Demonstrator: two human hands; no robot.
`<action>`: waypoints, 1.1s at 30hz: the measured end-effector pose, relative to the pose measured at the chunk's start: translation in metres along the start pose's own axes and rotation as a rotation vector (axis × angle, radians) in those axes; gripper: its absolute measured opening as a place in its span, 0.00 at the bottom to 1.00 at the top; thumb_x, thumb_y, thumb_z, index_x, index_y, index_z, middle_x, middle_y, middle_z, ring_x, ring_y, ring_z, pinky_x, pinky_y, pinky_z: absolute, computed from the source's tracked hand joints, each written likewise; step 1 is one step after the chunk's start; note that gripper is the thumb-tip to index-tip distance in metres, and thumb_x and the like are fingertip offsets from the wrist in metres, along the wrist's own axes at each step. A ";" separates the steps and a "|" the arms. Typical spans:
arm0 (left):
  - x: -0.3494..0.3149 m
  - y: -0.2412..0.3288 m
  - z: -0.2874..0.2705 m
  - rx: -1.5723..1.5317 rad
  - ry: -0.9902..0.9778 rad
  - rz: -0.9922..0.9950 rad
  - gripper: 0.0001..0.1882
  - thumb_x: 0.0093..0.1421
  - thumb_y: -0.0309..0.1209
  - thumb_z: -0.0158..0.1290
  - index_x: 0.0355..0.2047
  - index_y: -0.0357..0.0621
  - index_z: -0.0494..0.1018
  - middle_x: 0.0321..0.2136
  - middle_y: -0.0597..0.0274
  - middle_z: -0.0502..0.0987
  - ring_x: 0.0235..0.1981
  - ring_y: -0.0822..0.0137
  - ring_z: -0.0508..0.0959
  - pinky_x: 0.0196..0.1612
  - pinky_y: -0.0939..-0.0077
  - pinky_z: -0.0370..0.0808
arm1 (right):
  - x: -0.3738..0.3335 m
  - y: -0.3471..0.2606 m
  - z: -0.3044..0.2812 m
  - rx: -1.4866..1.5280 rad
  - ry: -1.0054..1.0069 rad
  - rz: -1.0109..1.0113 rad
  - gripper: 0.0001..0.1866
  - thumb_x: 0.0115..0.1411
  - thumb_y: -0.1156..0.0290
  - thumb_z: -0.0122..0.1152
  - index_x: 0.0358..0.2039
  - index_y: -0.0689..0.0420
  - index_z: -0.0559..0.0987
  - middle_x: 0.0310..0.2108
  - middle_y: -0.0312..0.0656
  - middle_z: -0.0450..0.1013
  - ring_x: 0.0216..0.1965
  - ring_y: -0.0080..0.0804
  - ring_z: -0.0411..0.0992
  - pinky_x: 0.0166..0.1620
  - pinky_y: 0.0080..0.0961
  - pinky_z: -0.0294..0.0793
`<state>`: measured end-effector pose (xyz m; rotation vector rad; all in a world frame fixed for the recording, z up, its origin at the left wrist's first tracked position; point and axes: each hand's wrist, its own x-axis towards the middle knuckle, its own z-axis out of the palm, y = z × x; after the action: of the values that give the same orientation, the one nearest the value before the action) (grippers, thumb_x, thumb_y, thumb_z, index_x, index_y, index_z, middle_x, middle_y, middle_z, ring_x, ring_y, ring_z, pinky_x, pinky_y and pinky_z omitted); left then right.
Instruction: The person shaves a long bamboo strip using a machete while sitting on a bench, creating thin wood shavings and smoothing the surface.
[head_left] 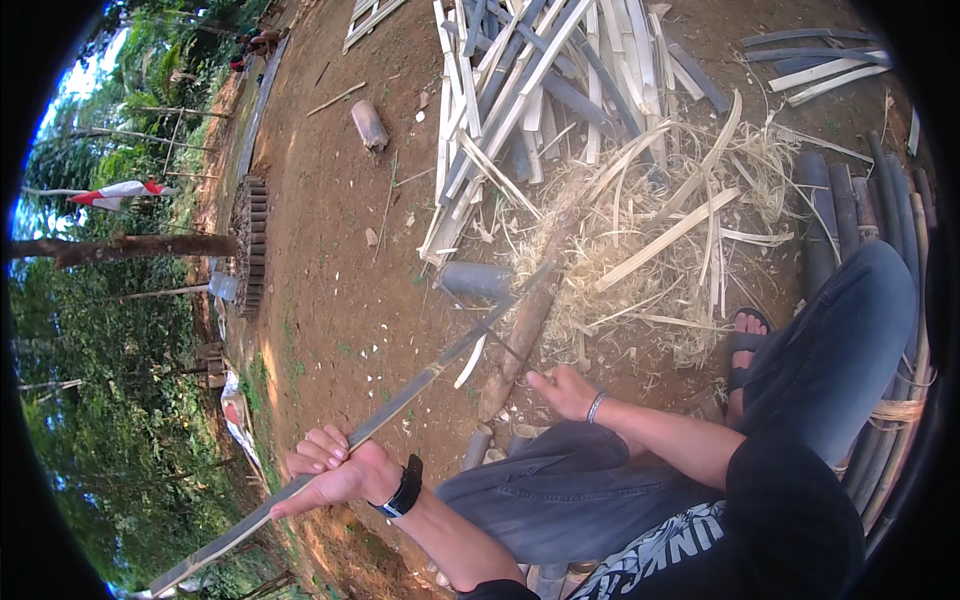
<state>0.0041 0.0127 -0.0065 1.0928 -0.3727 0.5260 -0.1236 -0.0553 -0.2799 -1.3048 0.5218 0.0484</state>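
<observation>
A long split bamboo strip, dark on one face and pale along its edge, runs slantwise from the lower left up to a log. My left hand is closed around it, thumb stretched along its side. The far end rests across the brown log on the ground. In front of my right knee, my right hand is closed on a knife, whose handle is hidden in my fist. Its thin dark blade shows almost edge-on, reaching toward the strip near the log.
Pale curled shavings heap around the log's right side. Beyond them lies a pile of split bamboo. A short bamboo tube lies left of the log. Bamboo poles lie along my right, and stacked bamboo pieces stand at the left.
</observation>
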 end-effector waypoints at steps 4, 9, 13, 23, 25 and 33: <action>0.001 -0.003 0.000 0.035 0.078 0.020 0.37 0.54 0.73 0.30 0.09 0.54 0.46 0.05 0.72 0.49 0.07 0.77 0.50 0.11 0.86 0.44 | -0.016 -0.030 0.029 0.376 -0.070 0.116 0.40 0.58 0.33 0.42 0.06 0.57 0.63 0.05 0.34 0.57 0.09 0.25 0.57 0.15 0.34 0.55; -0.005 0.000 0.004 0.058 0.050 0.024 0.37 0.54 0.73 0.29 0.09 0.54 0.47 0.05 0.72 0.49 0.07 0.77 0.50 0.11 0.86 0.45 | -0.011 -0.007 0.011 0.102 0.062 -0.127 0.39 0.59 0.33 0.38 0.06 0.54 0.63 0.06 0.33 0.59 0.08 0.23 0.57 0.13 0.31 0.54; -0.002 0.000 0.007 0.032 0.040 0.044 0.37 0.55 0.72 0.29 0.09 0.53 0.47 0.05 0.72 0.49 0.07 0.77 0.50 0.11 0.87 0.45 | 0.006 0.012 0.000 0.291 0.036 0.182 0.39 0.60 0.33 0.36 0.04 0.51 0.60 0.06 0.34 0.59 0.08 0.20 0.57 0.12 0.30 0.54; 0.000 -0.003 0.007 0.020 0.022 0.008 0.37 0.52 0.74 0.31 0.10 0.53 0.49 0.06 0.71 0.48 0.07 0.77 0.50 0.11 0.85 0.45 | 0.021 0.009 -0.022 0.335 0.143 0.335 0.39 0.59 0.33 0.40 0.04 0.53 0.60 0.05 0.34 0.59 0.07 0.24 0.60 0.13 0.28 0.61; 0.000 -0.004 0.006 0.036 0.037 0.017 0.38 0.52 0.74 0.31 0.10 0.53 0.49 0.06 0.71 0.49 0.08 0.77 0.50 0.11 0.85 0.44 | 0.012 0.008 -0.008 0.419 0.081 0.218 0.38 0.59 0.34 0.39 0.05 0.52 0.62 0.05 0.31 0.58 0.07 0.22 0.60 0.13 0.25 0.61; 0.009 -0.008 -0.006 0.041 0.047 -0.016 0.38 0.52 0.74 0.30 0.10 0.52 0.49 0.07 0.71 0.49 0.08 0.76 0.50 0.12 0.84 0.45 | 0.021 0.020 -0.003 -0.011 0.106 -0.056 0.42 0.56 0.34 0.47 0.02 0.58 0.59 0.04 0.35 0.54 0.08 0.27 0.55 0.15 0.36 0.57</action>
<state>0.0165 0.0174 -0.0106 1.1204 -0.3132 0.5466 -0.1125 -0.0583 -0.3069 -1.3368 0.5760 -0.0650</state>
